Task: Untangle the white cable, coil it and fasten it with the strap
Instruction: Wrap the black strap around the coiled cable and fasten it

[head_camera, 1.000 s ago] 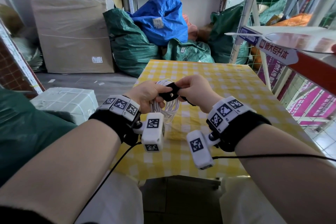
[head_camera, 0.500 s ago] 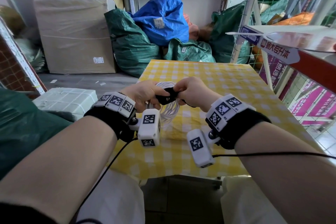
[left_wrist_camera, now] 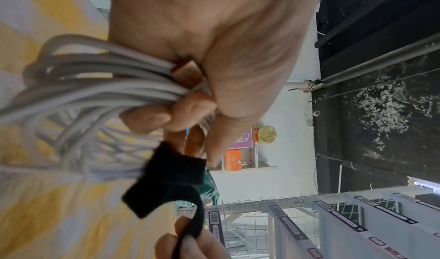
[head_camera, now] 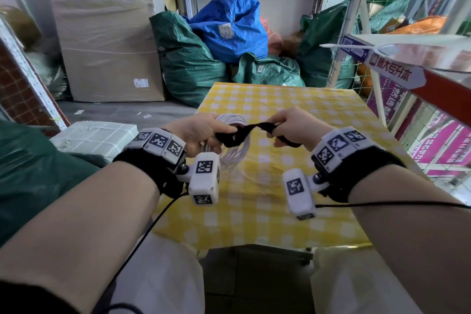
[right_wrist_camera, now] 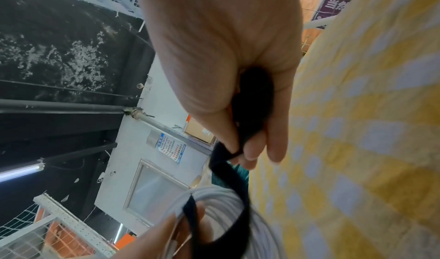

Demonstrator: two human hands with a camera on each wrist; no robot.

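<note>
The white cable (head_camera: 233, 145) is wound into a coil of several loops, held above the yellow checked table (head_camera: 293, 99). My left hand (head_camera: 201, 132) grips the bundled loops (left_wrist_camera: 100, 86), its fingers curled round them. A black strap (head_camera: 244, 132) runs from the coil, where it is wrapped round the loops (left_wrist_camera: 171, 178), across to my right hand (head_camera: 293, 125). That hand pinches the strap (right_wrist_camera: 226, 154) between thumb and fingers and holds it stretched to the right, its free tail hanging below the palm.
Green and blue sacks (head_camera: 229, 23) and a big wrapped carton (head_camera: 107, 46) stand beyond the table's far edge. A red and white shelf with wire mesh (head_camera: 420, 58) juts in close on the right. A white parcel (head_camera: 94, 135) lies on the floor at left.
My right hand has moved to the right, away from the left hand, drawing the black strap out taut. The left hand still holds the coil in about the same place.
</note>
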